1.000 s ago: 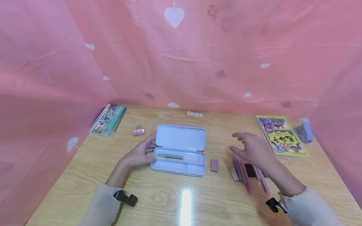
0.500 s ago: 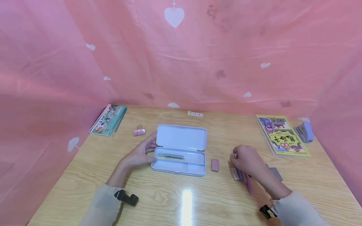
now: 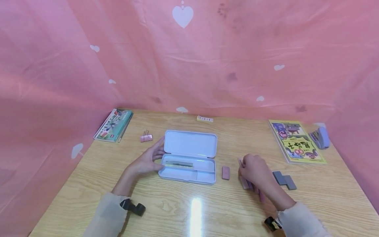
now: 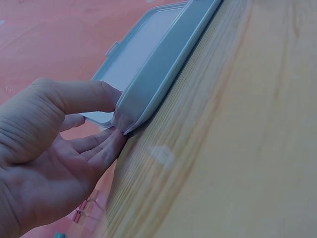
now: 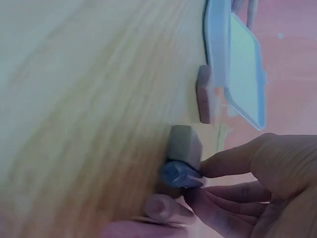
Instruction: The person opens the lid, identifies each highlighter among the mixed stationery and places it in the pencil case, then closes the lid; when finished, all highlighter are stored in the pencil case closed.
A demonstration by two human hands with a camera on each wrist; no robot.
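A light-blue pencil case (image 3: pixel 186 180) lies open on the table, with a slim, clear-and-grey item (image 3: pixel 179 164) in its long compartment. My left hand (image 3: pixel 147 160) grips the case's left end, the thumb on its side wall and the fingers behind and below. To the right, my right hand (image 3: pixel 257 171) is down over a bundle of pens. In the right wrist view its thumb and fingers pinch a blue pen (image 5: pixel 174 173). A pale eraser (image 5: pixel 183 144) lies against that pen, and pink pens (image 5: pixel 166 207) lie beside it, partly hidden in the head view.
A pink eraser (image 3: pixel 226 172) lies between case and pens. Two grey squares (image 3: pixel 289 182) sit right of the right hand. Farther off are a pink binder clip (image 3: pixel 146 138), teal books (image 3: pixel 114 125), a yellow book (image 3: pixel 297 143), a purple stapler (image 3: pixel 320 138) and a small strip (image 3: pixel 205 118).
My right hand has come down from above the pens and its fingers have closed among them. The forearm swung left, uncovering the grey squares. My left hand stays on the case.
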